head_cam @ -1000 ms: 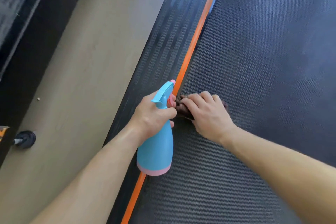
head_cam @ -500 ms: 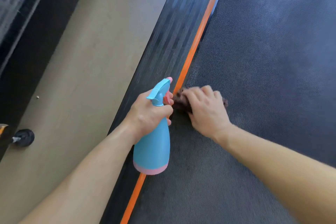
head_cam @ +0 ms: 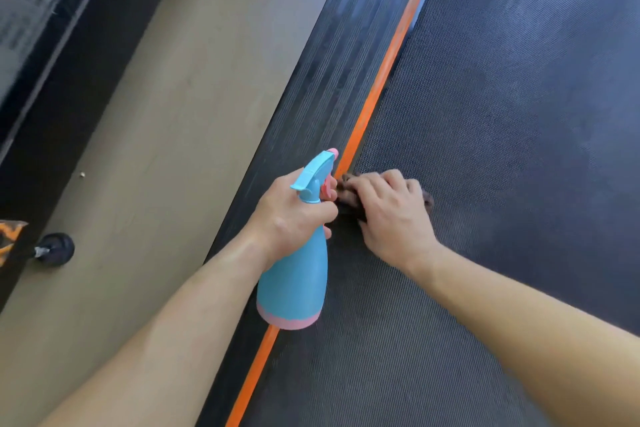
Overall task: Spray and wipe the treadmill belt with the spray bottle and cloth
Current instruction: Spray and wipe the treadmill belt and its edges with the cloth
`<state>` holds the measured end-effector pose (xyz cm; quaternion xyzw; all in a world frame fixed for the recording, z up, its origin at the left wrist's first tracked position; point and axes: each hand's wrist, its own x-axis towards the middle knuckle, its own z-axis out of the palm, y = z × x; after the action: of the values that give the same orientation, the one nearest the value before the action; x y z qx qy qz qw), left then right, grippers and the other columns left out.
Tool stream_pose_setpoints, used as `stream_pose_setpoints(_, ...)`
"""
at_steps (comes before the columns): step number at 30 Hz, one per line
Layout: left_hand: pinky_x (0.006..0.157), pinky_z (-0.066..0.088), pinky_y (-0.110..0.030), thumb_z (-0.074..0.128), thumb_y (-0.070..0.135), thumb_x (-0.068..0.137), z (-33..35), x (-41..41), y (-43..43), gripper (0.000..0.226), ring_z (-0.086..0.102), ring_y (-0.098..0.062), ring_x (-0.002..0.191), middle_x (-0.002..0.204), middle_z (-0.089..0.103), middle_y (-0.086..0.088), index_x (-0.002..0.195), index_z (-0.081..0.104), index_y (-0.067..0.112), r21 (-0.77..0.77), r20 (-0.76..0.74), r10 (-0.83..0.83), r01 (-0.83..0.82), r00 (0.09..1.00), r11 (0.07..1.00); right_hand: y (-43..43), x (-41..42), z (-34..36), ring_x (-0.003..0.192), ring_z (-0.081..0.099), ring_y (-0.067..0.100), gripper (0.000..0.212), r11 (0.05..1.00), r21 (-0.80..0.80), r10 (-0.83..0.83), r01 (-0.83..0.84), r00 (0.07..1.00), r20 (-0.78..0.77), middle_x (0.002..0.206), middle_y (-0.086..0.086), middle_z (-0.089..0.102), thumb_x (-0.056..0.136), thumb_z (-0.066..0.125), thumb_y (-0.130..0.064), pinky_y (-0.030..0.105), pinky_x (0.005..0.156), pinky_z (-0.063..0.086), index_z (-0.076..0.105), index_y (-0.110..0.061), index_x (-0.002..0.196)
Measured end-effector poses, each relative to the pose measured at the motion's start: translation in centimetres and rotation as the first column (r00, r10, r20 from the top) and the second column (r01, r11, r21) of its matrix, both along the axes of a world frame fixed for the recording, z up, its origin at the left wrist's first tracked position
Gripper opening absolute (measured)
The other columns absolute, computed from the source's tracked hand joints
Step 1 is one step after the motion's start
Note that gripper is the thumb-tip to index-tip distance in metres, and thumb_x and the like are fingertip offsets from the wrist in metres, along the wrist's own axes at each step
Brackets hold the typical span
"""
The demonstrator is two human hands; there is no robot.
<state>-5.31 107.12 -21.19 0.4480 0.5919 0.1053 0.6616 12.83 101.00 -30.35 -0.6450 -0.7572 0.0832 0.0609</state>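
Wiping belt (head_cam: 485, 149) edge: right hand (head_cam: 391, 218) curls fingers (head_cam: 370, 184) over cloth (head_cam: 347, 197), left hand (head_cam: 289, 215) grips bottle (head_cam: 294, 282); press firmly along orange strip (head_cam: 381, 88).

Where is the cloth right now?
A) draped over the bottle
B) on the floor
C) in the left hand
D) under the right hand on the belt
D: the right hand holds the cloth on the belt beside the orange stripe; the left hand grips the bottle.

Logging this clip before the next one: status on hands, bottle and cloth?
Left hand grips spray bottle. Right hand holds dark cloth down on treadmill belt, beside orange stripe. Nothing seen in the way.
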Motion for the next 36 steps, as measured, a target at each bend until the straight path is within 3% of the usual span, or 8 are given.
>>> stream_pose_setpoints(3, 0.080, 0.066, -0.048, 0.065, 0.020, 0.066, 0.8, -0.1, -0.4, 0.057, 0.068, -0.022, 0.068, 0.112, 0.072, -0.012, 0.123, 0.070, 0.022, 0.011, -0.065, -0.046, 0.047, 0.997, 0.999, 0.2, 1.1, 0.6, 0.100, 0.053, 0.031, 0.052, 0.975, -0.064, 0.219, -0.214, 0.973, 0.069, 0.117, -0.002, 0.062, 0.074, 0.073, -0.025, 0.045, 0.075, 0.045, 0.057, -0.021, 0.123)
stream_pose_setpoints(7, 0.083, 0.066, -0.052, 0.063, 0.020, 0.066, 0.6, 0.3, -1.0, 0.055, 0.068, -0.017, 0.071, 0.109, 0.072, -0.003, 0.120, 0.072, 0.023, -0.003, -0.082, -0.062, 0.062, 0.995, 0.998, 7.7, 3.8, 0.7, 0.112, 0.048, 0.036, 0.038, 0.966, -0.047, -0.250, 0.254, 0.966, 0.065, 0.124, 0.004, 0.058, 0.090, 0.066, -0.029, 0.051, 0.085, 0.043, 0.054, -0.019, 0.124)
stream_pose_setpoints(9, 0.082, 0.066, -0.051, 0.063, 0.020, 0.067, 0.2, 0.5, -1.3, 0.054, 0.066, -0.015, 0.073, 0.110, 0.072, -0.003, 0.119, 0.072, 0.022, 0.007, -0.086, -0.058, 0.059, 0.995, 0.998, 8.2, 3.6, 0.4, 0.112, 0.049, 0.037, 0.041, 0.957, -0.046, -0.285, 0.286, 0.958, 0.036, 0.124, 0.006, 0.058, 0.090, 0.068, -0.031, 0.051, 0.084, 0.043, 0.054, -0.017, 0.125)
stream_pose_setpoints(19, 0.063, 0.056, -0.020, 0.067, 0.011, 0.076, 1.3, 1.2, -4.4, 0.050, 0.065, -0.021, 0.074, 0.113, 0.070, -0.009, 0.122, 0.072, 0.029, 0.002, -0.090, -0.092, 0.093, 0.992, 0.996, -4.3, 5.8, 0.2, 0.098, 0.055, 0.033, 0.044, 0.938, 0.017, 0.344, -0.347, 0.933, 0.104, 0.122, 0.002, 0.060, 0.088, 0.063, -0.028, 0.046, 0.070, 0.047, 0.053, -0.019, 0.131)
stream_pose_setpoints(24, 0.061, 0.054, -0.015, 0.062, -0.005, 0.090, 0.5, 1.9, -6.2, 0.057, 0.066, -0.024, 0.079, 0.114, 0.071, -0.003, 0.115, 0.068, 0.046, 0.019, -0.072, -0.115, 0.116, 0.991, 0.993, -1.9, 9.8, -0.2, 0.100, 0.052, 0.041, 0.052, 0.941, 0.048, -0.338, 0.335, 0.939, 0.070, 0.121, 0.010, 0.056, 0.088, 0.070, -0.037, 0.051, 0.068, 0.050, 0.053, -0.015, 0.132)
stream_pose_setpoints(28, 0.059, 0.053, -0.013, 0.061, -0.006, 0.090, 0.5, 2.7, -7.4, 0.042, 0.068, -0.023, 0.077, 0.118, 0.071, -0.005, 0.118, 0.073, 0.023, 0.023, -0.078, -0.117, 0.119, 0.990, 0.993, -11.9, 5.8, -0.9, 0.100, 0.052, 0.037, 0.057, 0.982, 0.075, -0.177, 0.172, 0.982, 0.061, 0.122, 0.007, 0.058, 0.082, 0.073, -0.036, 0.048, 0.071, 0.045, 0.056, -0.016, 0.133)
stream_pose_setpoints(32, 0.063, 0.057, -0.019, 0.061, -0.007, 0.089, 0.6, 3.7, -8.4, 0.053, 0.069, -0.019, 0.081, 0.118, 0.071, -0.007, 0.122, 0.071, 0.034, 0.028, -0.046, -0.137, 0.139, 0.989, 0.990, -14.0, 7.7, -0.7, 0.097, 0.055, 0.035, 0.054, 0.979, 0.019, 0.202, -0.204, 0.975, 0.098, 0.121, 0.005, 0.057, 0.085, 0.066, -0.036, 0.046, 0.070, 0.047, 0.054, -0.019, 0.135)
stream_pose_setpoints(36, 0.069, 0.065, -0.030, 0.064, -0.004, 0.087, 0.1, 4.8, -8.8, 0.044, 0.065, -0.017, 0.082, 0.108, 0.072, -0.004, 0.119, 0.074, 0.025, 0.042, -0.062, -0.133, 0.136, 0.989, 0.990, -6.5, 10.7, -0.7, 0.102, 0.052, 0.040, 0.051, 0.963, 0.033, -0.271, 0.269, 0.958, 0.091, 0.121, 0.011, 0.054, 0.091, 0.067, -0.040, 0.054, 0.072, 0.052, 0.052, -0.019, 0.135)
